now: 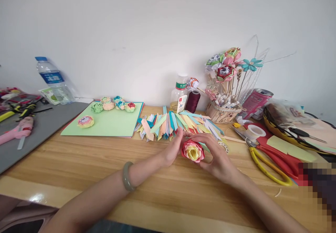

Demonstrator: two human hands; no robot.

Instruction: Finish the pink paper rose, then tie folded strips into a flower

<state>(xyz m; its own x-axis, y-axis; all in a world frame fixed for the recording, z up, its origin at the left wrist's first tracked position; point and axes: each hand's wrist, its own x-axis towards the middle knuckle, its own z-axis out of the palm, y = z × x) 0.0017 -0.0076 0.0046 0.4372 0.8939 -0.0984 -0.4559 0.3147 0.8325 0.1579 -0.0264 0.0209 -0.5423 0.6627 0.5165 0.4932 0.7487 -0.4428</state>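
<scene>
A folded paper flower [193,151], red and pink outside with a yellow centre, faces up toward me just above the table's middle. My right hand [215,156] curls round its right side, thumb below and fingers over the top. On its left side is my left hand [173,149], with a bangle on the wrist and the fingers closed against the flower, partly hidden behind it. Behind both hands lies a heap of folded paper strips [160,124] in many colours. Several finished paper flowers [107,105] rest on a green sheet [115,125] at the left.
At the back stand a clear bottle [179,94], a dark thread spool [193,101] and a basket of paper flowers [223,113]. Yellow-and-red scissors [273,161] and a tape roll [255,131] lie at the right. A grey mat [52,119] with tools and a water bottle [54,80] are left.
</scene>
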